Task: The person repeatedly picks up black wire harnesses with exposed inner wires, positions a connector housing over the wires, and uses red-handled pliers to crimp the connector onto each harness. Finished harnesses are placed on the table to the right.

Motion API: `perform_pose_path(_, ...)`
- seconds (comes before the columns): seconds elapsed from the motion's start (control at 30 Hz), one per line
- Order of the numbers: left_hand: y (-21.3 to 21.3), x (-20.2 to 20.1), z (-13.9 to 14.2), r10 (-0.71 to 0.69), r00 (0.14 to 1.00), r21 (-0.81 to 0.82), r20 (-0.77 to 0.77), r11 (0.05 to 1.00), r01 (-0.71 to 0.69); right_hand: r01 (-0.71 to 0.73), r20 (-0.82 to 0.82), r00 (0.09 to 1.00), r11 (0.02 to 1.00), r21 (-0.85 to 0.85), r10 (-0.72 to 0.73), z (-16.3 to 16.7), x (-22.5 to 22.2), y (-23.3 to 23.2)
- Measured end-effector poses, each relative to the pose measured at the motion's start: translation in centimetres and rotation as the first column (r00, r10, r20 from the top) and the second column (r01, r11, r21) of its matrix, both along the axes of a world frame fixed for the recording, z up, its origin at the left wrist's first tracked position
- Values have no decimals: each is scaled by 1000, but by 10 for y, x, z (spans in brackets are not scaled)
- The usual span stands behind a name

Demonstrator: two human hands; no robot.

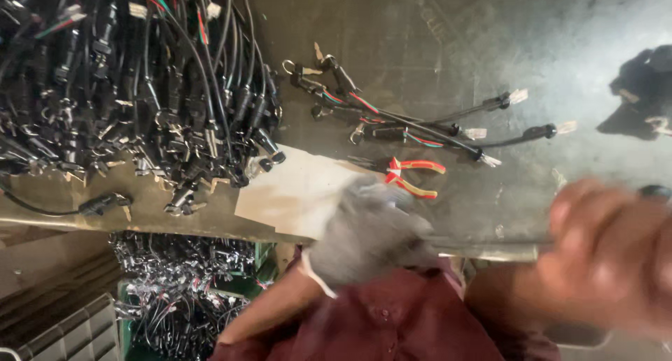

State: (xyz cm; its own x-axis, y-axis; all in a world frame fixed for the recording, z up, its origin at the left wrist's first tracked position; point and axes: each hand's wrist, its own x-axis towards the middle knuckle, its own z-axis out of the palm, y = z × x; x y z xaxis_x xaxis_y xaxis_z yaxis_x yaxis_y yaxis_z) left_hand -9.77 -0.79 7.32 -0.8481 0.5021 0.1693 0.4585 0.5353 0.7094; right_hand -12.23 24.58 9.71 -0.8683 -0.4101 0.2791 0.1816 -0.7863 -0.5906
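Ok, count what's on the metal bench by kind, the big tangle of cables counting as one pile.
Piles of black cable harnesses: 1
Loose harness cables lying apart: about 4, tangled, hard to separate
Pliers with red and yellow handles: 1
Sheets of pale card: 1
Total: about 7

I see my left hand [367, 231] in a grey knitted cloth glove, fuzzy and matt, while my right hand [612, 252] is bare and blurred. The bench top [490, 46] looks like dull grey sheet metal — scuffed, faintly shiny in patches. A sheet of off-white paper [294, 189] lies matt on it. The pliers [409, 175] have glossy red-and-yellow plastic grips. The cable harnesses [126, 88] wear black rubbery sleeving with a slight gloss, white plastic connectors and small bright metal rings. My shirt [392, 326] is maroon woven cloth — soft, matt.
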Motion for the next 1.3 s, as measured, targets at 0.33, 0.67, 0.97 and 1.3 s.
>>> perform_pose_path(0.33, -51, -8, -45, 156, 812, 644, 562, 535, -548, -17, 24, 1000, 611, 792, -4, -110, 12, -110)
perform_pose_path(0.67, -45, 7, -46, 421, 865, 437, 273, 747, -501, 296, -376, 923, 472, 830, 84, -103, 2, -100)
perform_pose_path(0.97, -59, -9, -26, 196, 975, 186, 107, 959, -213, 404, -521, 840, 466, 787, 152, -99, 5, -79)
perform_pose_path(1.3, -36, 9, -32, 275, 955, 304, 112, 905, -296, -44, 68, 998, 721, 692, -5, -110, 22, -81)
